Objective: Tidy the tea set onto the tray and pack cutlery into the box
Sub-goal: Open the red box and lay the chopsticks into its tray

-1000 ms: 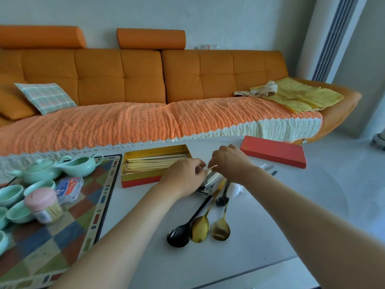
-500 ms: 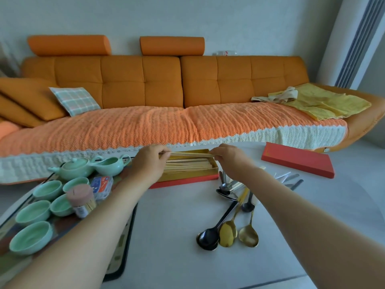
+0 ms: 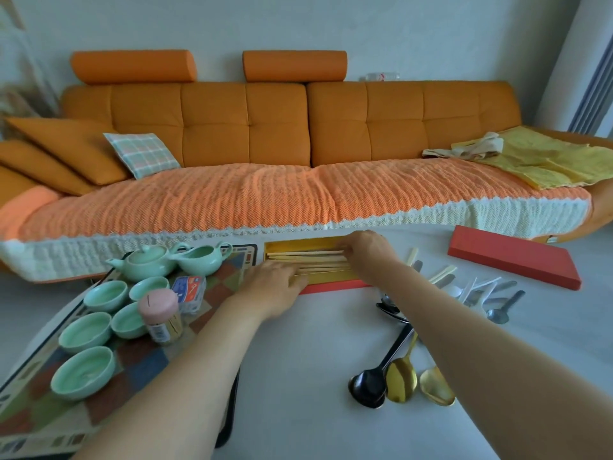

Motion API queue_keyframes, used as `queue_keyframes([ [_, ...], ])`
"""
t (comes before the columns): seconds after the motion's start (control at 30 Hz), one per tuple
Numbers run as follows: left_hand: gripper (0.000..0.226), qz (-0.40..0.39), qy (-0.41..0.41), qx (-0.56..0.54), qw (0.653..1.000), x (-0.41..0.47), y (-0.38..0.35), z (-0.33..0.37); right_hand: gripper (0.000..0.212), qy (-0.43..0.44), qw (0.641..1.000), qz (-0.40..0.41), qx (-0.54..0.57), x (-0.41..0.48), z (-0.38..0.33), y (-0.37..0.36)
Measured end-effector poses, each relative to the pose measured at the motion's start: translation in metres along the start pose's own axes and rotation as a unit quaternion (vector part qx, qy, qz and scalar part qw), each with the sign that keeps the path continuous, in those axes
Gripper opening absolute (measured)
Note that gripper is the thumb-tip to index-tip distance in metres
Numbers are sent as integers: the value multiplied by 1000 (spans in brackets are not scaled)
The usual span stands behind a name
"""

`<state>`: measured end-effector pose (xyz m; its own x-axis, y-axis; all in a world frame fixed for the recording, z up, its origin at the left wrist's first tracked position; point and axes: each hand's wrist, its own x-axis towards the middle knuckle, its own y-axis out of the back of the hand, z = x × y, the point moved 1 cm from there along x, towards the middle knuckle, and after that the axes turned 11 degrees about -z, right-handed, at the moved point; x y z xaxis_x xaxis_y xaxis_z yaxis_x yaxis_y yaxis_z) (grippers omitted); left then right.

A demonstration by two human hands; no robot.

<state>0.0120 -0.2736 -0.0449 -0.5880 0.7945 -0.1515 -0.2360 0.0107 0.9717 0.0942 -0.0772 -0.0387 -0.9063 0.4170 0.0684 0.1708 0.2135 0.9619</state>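
Two hands level the chopsticks [image 3: 308, 260] in the open box [image 3: 292, 244].
Left hand [image 3: 273, 288] lies flat, released, on the near ones; right hand [image 3: 366, 249] covers their right ends, pinching or not I cannot tell. Judged best: nudge them parallel and tight to one wall, leaving room for the spoons [image 3: 399, 383] waiting on the counter [image 3: 315, 376].

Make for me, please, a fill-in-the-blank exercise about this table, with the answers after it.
1. The left hand and the right hand touch the wooden ___ in the box.
2. The red lid lies on the table, to the ___ of the box.
3. Next to the two gold spoons lies one ___ spoon.
4. The teapot stands on the ___.
Missing words: chopsticks; right; black; tray.
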Motion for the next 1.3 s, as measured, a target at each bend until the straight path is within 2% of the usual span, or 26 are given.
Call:
queue_keyframes([
  [0.13,55,5,19,19,1000,6,3,3,37,11,1000,12,15,-2,-1,-1],
  [0.2,54,21,13,34,999,12,4,4,31,26,998,-56,27,-7,-5,-1],
  [0.3,58,-19,29,33,999,18,2,6,46,32,991,-124,28,-13,-6,-2],
  [0.4,63,-33,45,32,998,21,3,12,37,49,992,-109,44,-17,-2,8],
  [0.47,65,-12,39,51,998,22,8,19,32,52,996,-60,47,-19,5,19],
  [0.53,64,14,22,68,997,25,12,30,33,51,996,-2,67,-21,19,28],
  [0.6,61,32,-10,60,998,29,14,45,36,34,995,22,86,-24,38,35],
  [0.8,33,72,-159,-19,984,34,13,101,39,-5,997,-73,-12,-54,88,41],
  [0.9,25,50,-202,-21,978,36,4,124,33,-12,994,-99,-38,-71,102,41],
  [0.97,30,16,-214,14,977,38,-4,135,32,-11,992,-112,-50,-80,109,42],
  [1.1,37,-36,-196,63,978,39,-13,142,25,-2,993,-110,-42,-89,116,42],
  [1.2,37,-33,-180,47,982,39,-13,139,19,24,992,-110,-56,-90,115,44],
  [1.3,37,-38,-164,31,985,39,-14,136,22,46,987,-124,-92,-87,109,44],
])
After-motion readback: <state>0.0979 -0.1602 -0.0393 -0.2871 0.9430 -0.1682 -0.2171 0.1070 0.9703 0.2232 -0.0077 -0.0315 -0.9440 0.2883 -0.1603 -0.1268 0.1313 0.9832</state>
